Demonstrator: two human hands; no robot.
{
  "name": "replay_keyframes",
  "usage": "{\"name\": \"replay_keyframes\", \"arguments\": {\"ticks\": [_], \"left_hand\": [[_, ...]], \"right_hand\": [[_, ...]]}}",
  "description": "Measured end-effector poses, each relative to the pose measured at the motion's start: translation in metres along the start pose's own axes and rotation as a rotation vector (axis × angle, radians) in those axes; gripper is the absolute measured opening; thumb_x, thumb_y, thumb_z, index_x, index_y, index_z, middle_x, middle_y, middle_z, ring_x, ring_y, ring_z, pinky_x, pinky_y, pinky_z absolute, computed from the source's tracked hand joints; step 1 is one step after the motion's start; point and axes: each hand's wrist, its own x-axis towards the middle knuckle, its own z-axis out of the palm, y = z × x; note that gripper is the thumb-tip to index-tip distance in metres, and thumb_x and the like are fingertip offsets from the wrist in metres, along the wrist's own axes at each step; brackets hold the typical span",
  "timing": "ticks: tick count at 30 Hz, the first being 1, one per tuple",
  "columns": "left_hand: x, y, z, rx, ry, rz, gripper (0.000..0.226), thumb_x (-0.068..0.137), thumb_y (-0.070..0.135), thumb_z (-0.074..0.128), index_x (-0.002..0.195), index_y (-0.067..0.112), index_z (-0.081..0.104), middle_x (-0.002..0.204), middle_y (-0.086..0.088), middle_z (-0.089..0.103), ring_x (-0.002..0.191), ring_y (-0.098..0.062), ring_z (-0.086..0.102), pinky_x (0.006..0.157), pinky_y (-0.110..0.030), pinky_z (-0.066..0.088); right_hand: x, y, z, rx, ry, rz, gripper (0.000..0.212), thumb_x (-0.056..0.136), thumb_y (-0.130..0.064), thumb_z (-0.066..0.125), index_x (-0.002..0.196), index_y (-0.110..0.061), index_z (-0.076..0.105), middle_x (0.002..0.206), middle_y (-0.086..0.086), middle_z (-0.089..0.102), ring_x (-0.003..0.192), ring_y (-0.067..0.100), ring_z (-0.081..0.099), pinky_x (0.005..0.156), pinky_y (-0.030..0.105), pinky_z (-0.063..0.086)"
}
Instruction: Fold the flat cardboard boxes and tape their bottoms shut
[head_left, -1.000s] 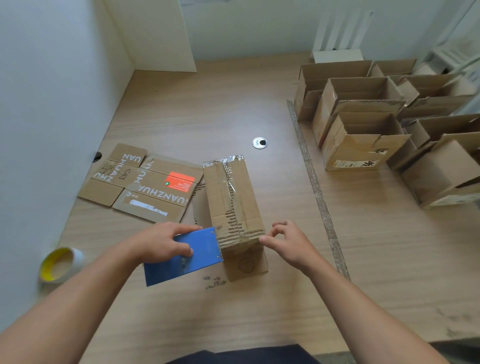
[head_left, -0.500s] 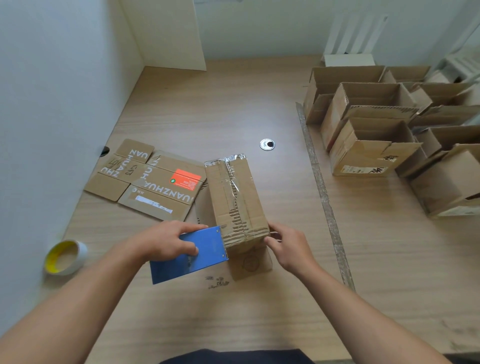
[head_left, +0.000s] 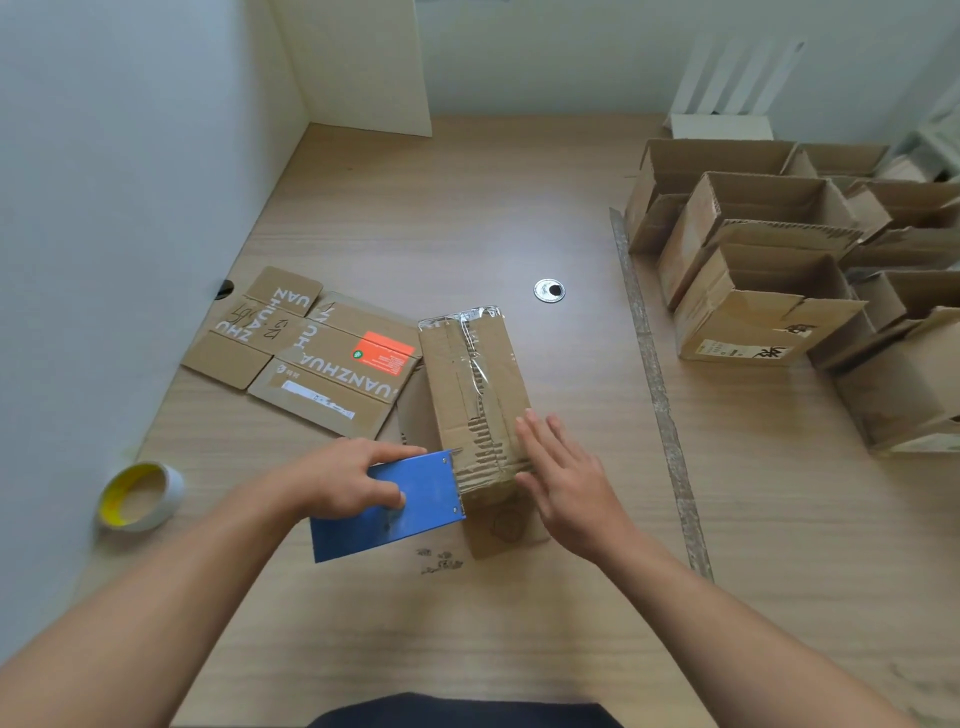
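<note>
Your box (head_left: 470, 374) stands bottom up, with clear tape along its seam. Your left hand (head_left: 343, 480) grips the blue tape cutter (head_left: 421, 512) against the box's near left corner. Your right hand (head_left: 566, 483) lies flat, fingers straight, on the box's near right edge.

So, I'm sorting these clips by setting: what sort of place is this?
Probably a small packing or shipping workstation: a wooden desk in a white-walled corner, folded cardboard boxes lined up on its right side, a flattened box and a tape roll on its left.
</note>
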Motion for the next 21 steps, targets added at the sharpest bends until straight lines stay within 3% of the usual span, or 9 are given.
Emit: {"name": "replay_keyframes", "arguments": {"ticks": [2, 4, 9, 13, 17, 21], "left_hand": [[-0.001, -0.001, 0.002, -0.006, 0.007, 0.003, 0.068, 0.069, 0.050, 0.056, 0.135, 0.059, 0.044, 0.118, 0.013, 0.062, 0.102, -0.010, 0.059, 0.093, -0.032, 0.048], [-0.002, -0.001, 0.003, -0.015, 0.020, 0.015, 0.070, 0.067, 0.050, 0.055, 0.135, 0.059, 0.043, 0.119, 0.013, 0.062, 0.103, -0.010, 0.058, 0.092, -0.031, 0.048], [-0.006, -0.010, 0.007, -0.043, 0.039, 0.030, 0.070, 0.068, 0.050, 0.056, 0.137, 0.057, 0.044, 0.123, 0.016, 0.060, 0.106, -0.008, 0.057, 0.091, -0.027, 0.046], [-0.019, -0.025, 0.005, -0.126, 0.014, 0.083, 0.060, 0.072, 0.046, 0.060, 0.128, 0.062, 0.046, 0.125, 0.023, 0.059, 0.108, 0.001, 0.056, 0.093, -0.024, 0.045], [-0.033, -0.046, 0.002, -0.118, 0.021, 0.063, 0.056, 0.070, 0.048, 0.060, 0.121, 0.068, 0.044, 0.128, 0.026, 0.055, 0.114, -0.001, 0.053, 0.099, -0.026, 0.042], [-0.024, -0.045, 0.002, -0.042, 0.086, 0.004, 0.063, 0.077, 0.048, 0.060, 0.136, 0.060, 0.042, 0.128, 0.017, 0.057, 0.110, -0.008, 0.055, 0.094, -0.028, 0.045]], "right_hand": [[0.007, -0.001, 0.007, -0.117, -0.004, -0.232, 0.057, 0.100, -0.050, 0.034, 0.154, -0.033, 0.027, 0.163, -0.009, 0.023, 0.151, 0.022, 0.019, 0.113, 0.044, 0.027], [0.013, 0.000, 0.015, -0.199, -0.029, -0.323, 0.054, 0.099, -0.051, 0.036, 0.151, -0.035, 0.033, 0.160, -0.009, 0.031, 0.149, 0.023, 0.025, 0.114, 0.045, 0.026], [0.016, 0.005, 0.026, -0.187, 0.048, -0.275, 0.049, 0.096, -0.036, 0.047, 0.144, -0.041, 0.039, 0.151, -0.014, 0.046, 0.143, 0.017, 0.034, 0.105, 0.043, 0.036], [0.018, 0.002, 0.026, -0.158, 0.099, -0.280, 0.043, 0.096, -0.042, 0.045, 0.138, -0.039, 0.045, 0.144, -0.010, 0.054, 0.137, 0.020, 0.043, 0.098, 0.046, 0.046], [0.019, 0.001, 0.026, -0.136, 0.096, -0.277, 0.041, 0.096, -0.044, 0.044, 0.136, -0.038, 0.047, 0.143, -0.007, 0.056, 0.137, 0.022, 0.039, 0.096, 0.051, 0.047], [0.019, 0.001, 0.027, -0.108, 0.063, -0.271, 0.042, 0.095, -0.042, 0.044, 0.137, -0.036, 0.047, 0.144, -0.005, 0.055, 0.138, 0.024, 0.036, 0.096, 0.055, 0.046]]}}
